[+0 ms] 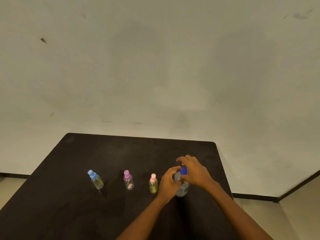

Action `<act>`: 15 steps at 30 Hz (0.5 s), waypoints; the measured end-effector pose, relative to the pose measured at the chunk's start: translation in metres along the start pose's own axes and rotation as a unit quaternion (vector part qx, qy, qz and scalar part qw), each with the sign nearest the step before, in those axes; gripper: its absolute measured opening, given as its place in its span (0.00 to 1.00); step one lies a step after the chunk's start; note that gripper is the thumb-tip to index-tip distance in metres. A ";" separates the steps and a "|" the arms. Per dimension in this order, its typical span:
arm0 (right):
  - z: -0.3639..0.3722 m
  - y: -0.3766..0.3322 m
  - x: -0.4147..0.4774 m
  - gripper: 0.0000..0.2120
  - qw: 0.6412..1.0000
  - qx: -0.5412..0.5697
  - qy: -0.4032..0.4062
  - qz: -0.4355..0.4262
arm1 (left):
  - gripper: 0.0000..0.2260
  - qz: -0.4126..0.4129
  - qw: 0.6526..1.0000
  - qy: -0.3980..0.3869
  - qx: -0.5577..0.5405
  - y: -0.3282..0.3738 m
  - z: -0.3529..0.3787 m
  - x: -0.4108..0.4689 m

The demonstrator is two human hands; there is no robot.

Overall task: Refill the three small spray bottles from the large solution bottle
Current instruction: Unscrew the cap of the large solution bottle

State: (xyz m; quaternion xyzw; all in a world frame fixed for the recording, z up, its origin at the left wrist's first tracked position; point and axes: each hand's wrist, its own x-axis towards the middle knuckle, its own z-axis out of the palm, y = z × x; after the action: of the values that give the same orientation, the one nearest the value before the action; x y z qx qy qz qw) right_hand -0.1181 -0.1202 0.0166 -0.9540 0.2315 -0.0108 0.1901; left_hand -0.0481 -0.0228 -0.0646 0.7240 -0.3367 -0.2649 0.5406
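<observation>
Three small spray bottles stand in a row on the dark table: a clear one with a blue cap, a clear one with a purple cap, and a yellow-green one with a pink cap. Right of them stands the large clear solution bottle. My left hand grips its neck and shoulder. My right hand pinches its dark blue cap from the right. The bottle's upper body is partly hidden by my fingers.
The table's far edge lies close to a plain pale wall. Its right edge runs just beyond my right forearm, with pale floor beyond it. Bare tabletop stretches behind and in front of the bottles.
</observation>
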 end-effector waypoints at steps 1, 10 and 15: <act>-0.002 0.000 0.001 0.20 1.000 0.008 0.008 0.020 | 0.20 0.000 1.000 0.004 -0.003 -0.001 0.000 0.000; -0.005 -0.001 0.004 0.07 0.998 -0.027 0.005 0.054 | 0.18 -0.002 1.000 0.006 -0.004 0.000 0.001 0.002; -0.002 0.002 0.003 0.09 0.999 -0.033 -0.025 -0.028 | 0.17 0.003 1.000 0.010 0.000 -0.003 0.001 0.001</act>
State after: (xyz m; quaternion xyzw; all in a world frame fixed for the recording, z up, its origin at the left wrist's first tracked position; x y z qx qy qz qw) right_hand -0.1168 -0.1242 0.0179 -0.9658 0.2006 0.0150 0.1638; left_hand -0.0474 -0.0239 -0.0679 0.7254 -0.3337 -0.2558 0.5449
